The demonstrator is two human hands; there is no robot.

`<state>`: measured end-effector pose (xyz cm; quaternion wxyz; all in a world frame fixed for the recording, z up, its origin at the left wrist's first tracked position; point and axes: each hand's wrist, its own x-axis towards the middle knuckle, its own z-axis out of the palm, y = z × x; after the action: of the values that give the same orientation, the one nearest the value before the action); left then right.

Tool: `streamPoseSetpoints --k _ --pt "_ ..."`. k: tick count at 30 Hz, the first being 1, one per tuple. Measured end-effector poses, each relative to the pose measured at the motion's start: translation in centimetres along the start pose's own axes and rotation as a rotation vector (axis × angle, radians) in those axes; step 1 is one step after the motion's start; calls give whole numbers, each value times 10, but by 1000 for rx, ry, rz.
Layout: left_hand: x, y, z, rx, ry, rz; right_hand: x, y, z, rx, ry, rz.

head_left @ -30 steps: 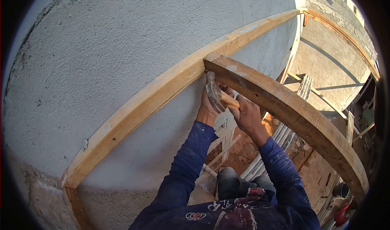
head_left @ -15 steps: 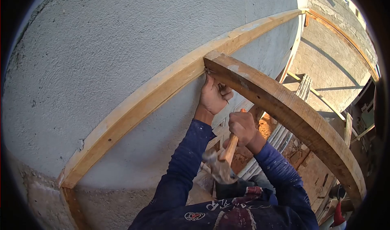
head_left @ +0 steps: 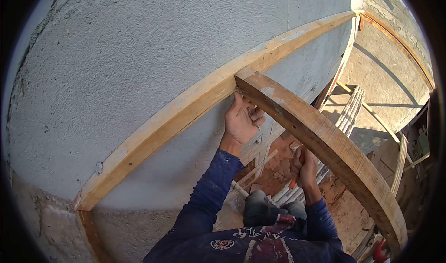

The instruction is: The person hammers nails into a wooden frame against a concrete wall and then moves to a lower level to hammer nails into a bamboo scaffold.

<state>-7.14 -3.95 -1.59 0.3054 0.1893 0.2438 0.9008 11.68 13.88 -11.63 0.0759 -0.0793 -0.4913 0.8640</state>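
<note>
My left hand (head_left: 241, 119) is raised to the corner where a thick dark plank (head_left: 325, 142) butts against a pale wooden batten (head_left: 176, 116) fixed across the grey plastered wall (head_left: 139, 49). Its thumb and fingertips pinch what looks like a small nail just under that joint. My right hand (head_left: 305, 166) hangs lower, beneath the dark plank, closed around a hammer's wooden handle (head_left: 293, 183). The hammer's head is hidden behind the hand and plank. Both arms wear dark blue sleeves.
Far below are a wooden ladder (head_left: 350, 109), loose timber strips (head_left: 260, 163) and reddish ground (head_left: 283, 165). A second wall (head_left: 390, 72) with timber edging stands at the right. My knee (head_left: 258, 207) shows under the arms.
The hammer struck at the joint a second ago, then swung down. My right hand has since dropped lower and to the right under the plank. My left hand stayed at the joint.
</note>
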Motion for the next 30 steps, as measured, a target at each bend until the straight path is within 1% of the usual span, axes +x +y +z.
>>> streamPoseSetpoints --k 1,2,3,4,5,6,7,8,9,10,11,12,13,15,16,17,19,20,21,22,23,24,25,26,28,29,30 --pt "-9 -1 10 10 61 48 16 -15 -2 333 -35 54" --pt "-19 -7 15 6 80 54 41 -7 -10 332 -37 75" --pt "-33 -17 20 121 171 166 75 18 -21 -48 57 -386" --pt "-48 -25 27 238 258 277 96 29 -25 -436 148 -844" --pt "-63 -31 37 304 273 280 91 8 -2 -433 140 -836" --pt "-76 -35 50 371 284 281 73 -30 42 -71 -175 -259" --pt "-79 -40 62 376 283 289 69 -53 66 285 -472 323" --pt "-80 -47 76 549 306 347 79 -50 60 288 -480 325" --pt "-88 -53 86 718 347 382 81 -35 48 244 -486 243" --pt "-93 -57 92 715 371 363 76 -33 46 195 -488 164" --pt "-87 -55 95 877 338 489 81 -39 47 195 -496 163" --pt "-82 -51 99 1046 300 611 83 -44 50 173 -407 144" --pt "-80 -40 105 1058 308 601 77 -54 59 157 -309 135" --pt "-71 -2 115 1585 247 933 69 -72 75 121 -109 114" --pt "-72 13 117 1746 313 1006 67 -75 78 104 -6 107" --pt "-73 28 115 1755 308 1001 72 -74 77 114 -5 108" --pt "-75 56 111 2146 270 1160 81 -63 68 465 -176 32" --pt "-73 66 110 2155 251 1151 84 -46 60 480 -168 30" --pt "-67 74 108 2208 206 1155 89 -23 51 396 -244 194" --pt "-61 82 106 2264 159 1160 91 -23 58 312 -322 357" --pt "-60 87 103 2279 132 1131 81 -23 62 341 -310 363" --pt "-57 90 100 2304 129 1091 67 -55 87 172 -235 295" --pt "-46 95 96 2326 117 1085 68 -76 99 1 -164 204" --pt "-46 97 92 2337 77 1082 70 -73 98 28 -154 192" --pt "-63 97 87 1995 251 832 66 -57 94 -2 -205 8" --pt "-64 99 94 2010 225 818 63 -57 87 22 -193 4" --pt "-64 102 106 1780 248 808 58 -60 75 39 -233 41"
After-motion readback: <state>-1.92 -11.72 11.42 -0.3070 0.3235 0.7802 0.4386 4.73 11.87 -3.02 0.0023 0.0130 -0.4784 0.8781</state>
